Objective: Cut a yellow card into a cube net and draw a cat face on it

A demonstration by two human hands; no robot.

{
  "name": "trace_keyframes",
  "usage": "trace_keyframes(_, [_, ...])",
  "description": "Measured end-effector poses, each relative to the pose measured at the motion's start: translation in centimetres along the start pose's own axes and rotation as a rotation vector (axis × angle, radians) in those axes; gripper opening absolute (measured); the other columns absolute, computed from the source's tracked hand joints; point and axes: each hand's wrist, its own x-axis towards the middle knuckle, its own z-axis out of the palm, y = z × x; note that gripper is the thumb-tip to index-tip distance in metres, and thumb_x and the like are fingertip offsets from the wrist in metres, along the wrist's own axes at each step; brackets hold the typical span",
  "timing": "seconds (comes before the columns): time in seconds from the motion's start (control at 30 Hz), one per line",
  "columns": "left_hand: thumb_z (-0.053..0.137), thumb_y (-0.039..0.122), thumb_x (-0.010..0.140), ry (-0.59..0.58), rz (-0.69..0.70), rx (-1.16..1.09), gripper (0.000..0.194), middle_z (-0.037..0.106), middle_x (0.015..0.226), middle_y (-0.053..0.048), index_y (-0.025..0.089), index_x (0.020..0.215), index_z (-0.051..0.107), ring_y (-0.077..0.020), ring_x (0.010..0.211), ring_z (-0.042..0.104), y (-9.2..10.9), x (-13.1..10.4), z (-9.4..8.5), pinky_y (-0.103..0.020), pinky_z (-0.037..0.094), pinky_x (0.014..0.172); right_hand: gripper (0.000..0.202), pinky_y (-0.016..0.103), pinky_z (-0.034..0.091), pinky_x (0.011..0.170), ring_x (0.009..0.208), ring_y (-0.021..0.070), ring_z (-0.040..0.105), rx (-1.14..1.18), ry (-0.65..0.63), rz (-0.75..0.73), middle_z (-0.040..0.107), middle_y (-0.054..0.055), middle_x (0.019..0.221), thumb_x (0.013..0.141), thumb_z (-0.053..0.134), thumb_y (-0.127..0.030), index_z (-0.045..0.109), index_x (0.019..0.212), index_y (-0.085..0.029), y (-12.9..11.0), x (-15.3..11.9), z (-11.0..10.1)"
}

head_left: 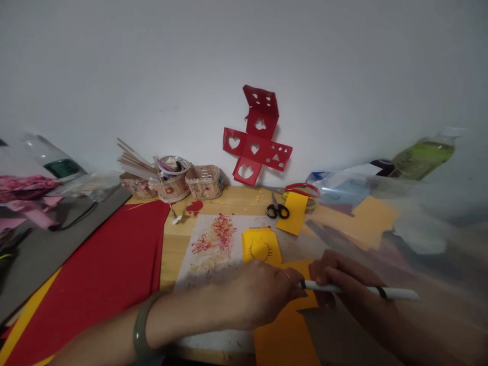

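Note:
A slim white pen (324, 287) with dark bands lies level between my two hands. My right hand (348, 277) is closed around its barrel. At the pen's dark-banded end, my left hand (263, 292) has its fingers closed; a ring and a green bangle are on this hand and wrist. Beneath both hands is the yellow-orange card (284, 335), cut into panels and partly covered by them. One yellow panel (260, 245), just beyond my left hand, bears a pencilled cat head with whiskers.
Black-handled scissors (277, 210) lie beside a yellow strip (293, 213). A red cut-out cross (254, 147) leans against the wall. Red sheets (114, 254) cover the left side. Small baskets (205, 181) stand behind; a bottle (425, 155) is at right. Scraps dot the white paper (206, 264).

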Motion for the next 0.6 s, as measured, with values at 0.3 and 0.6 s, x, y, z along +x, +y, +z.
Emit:
trace_keyframes(0.3, [0.042, 0.026, 0.088, 0.429, 0.110, -0.307, 0.027, 0.059, 0.107, -0.013, 0.012, 0.099, 0.061, -0.0222, 0.103, 0.053, -7.1, -1.6, 0.4, -0.038, 0.041, 0.089, 0.018, 0.029, 0.050, 0.056, 0.064, 0.0184, 0.061, -0.394, -0.263, 0.151, 0.067, 0.000, 0.075, 0.072, 0.064, -0.026, 0.065, 0.089, -0.030, -0.7, -1.1, 1.2])
trace_keyframes(0.6, [0.052, 0.033, 0.080, 0.282, -0.264, -0.966, 0.027, 0.058, 0.068, -0.002, 0.010, 0.084, 0.065, -0.0099, 0.062, 0.053, -10.7, 1.4, 0.7, -0.023, 0.044, 0.061, 0.024, 0.031, 0.055, 0.063, 0.071, 0.0201, 0.067, -0.588, -0.397, 0.213, 0.072, 0.002, 0.082, 0.085, 0.045, -0.036, 0.068, 0.083, -0.027, -0.7, -2.2, 0.8])
